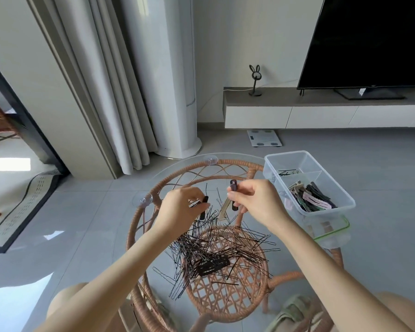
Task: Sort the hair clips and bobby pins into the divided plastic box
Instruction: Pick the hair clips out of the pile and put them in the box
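Sorting in progress. The dark clip (233, 195) stands nearly upright, pinched between the thumb and fingertips of the right hand (256, 202), whose other fingers curl loosely. A beige clip (223, 209) hangs just below and left of that grip. Whether the fingers hold it or it only leans there cannot be told. Just left of the grip, the left hand (181, 208) curls closed round a black clip (203, 207) and a small glittery piece (194, 203).

Directly below both grips lies the tangled pile of bobby pins (216, 245), with a flat black snap clip (213, 265) half buried in it. To the right of the right-hand grip, within easy reach, sits the divided box (331, 208). Its nearer compartment holds mixed clips (314, 197), and its farther one holds a few pins (286, 173). All of this rests on a glass-topped wicker table (235, 162).

Likely faults:
- A light pinch could let the dark clip fall back into the pile.
- The beige clip could drop on the way across if it is not truly held.
- A pin snagged on a clip would end up in the wrong compartment.
- The box stands at the table's edge, so a knock from the forearm could tip it.
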Demonstrator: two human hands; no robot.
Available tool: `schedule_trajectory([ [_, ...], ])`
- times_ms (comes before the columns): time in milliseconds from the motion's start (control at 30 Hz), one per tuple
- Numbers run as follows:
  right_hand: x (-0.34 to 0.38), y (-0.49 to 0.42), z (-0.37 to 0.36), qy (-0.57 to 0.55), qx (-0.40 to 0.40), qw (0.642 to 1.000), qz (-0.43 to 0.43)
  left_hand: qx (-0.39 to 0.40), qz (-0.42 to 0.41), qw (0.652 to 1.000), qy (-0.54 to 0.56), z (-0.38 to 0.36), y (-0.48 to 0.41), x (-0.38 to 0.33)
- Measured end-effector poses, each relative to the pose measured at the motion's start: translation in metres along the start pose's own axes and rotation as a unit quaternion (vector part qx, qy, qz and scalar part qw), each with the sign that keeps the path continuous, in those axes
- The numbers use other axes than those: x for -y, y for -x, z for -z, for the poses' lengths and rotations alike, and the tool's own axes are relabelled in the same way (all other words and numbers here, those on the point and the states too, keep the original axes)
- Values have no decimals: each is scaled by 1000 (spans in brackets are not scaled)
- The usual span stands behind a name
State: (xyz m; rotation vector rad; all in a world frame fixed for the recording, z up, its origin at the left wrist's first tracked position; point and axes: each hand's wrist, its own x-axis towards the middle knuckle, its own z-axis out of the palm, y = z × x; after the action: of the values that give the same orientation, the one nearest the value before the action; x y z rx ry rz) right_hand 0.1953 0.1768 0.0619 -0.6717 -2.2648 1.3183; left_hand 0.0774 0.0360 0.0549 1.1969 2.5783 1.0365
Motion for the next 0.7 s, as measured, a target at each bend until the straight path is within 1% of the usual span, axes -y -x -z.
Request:
schedule_trajectory([
  [100,2,2,11,-10,-30,999,27,3,18,998,67,0,-8,-10],
  [200,-1,3,31,-9,-90,996,25,26,32,986,160,-5,-19,-28],
  [300,-13,0,63,-4,-182,983,3,57,42,969,236,-12,-30,-54],
  [433,-48,-10,115,-8,-328,942,-76,110,32,957,268,-42,-54,-102],
  [500,-65,-18,128,1,-336,935,-111,138,21,956,258,-63,-68,-125],
  [533,-71,-22,130,4,-319,938,-136,153,8,958,241,-73,-73,-134],
  [567,-75,-23,131,30,-288,942,-168,169,-14,965,199,-82,-76,-141],
  [600,-77,-24,130,102,-253,942,-197,182,-44,973,137,-89,-80,-144],
  [633,-79,-23,129,198,-233,927,-218,191,-71,976,72,-94,-80,-144],
  [667,-77,-19,128,278,-238,905,-216,193,-92,977,26,-94,-80,-140],
  [700,-72,-14,125,313,-257,895,-189,194,-101,976,-2,-90,-77,-134],
])
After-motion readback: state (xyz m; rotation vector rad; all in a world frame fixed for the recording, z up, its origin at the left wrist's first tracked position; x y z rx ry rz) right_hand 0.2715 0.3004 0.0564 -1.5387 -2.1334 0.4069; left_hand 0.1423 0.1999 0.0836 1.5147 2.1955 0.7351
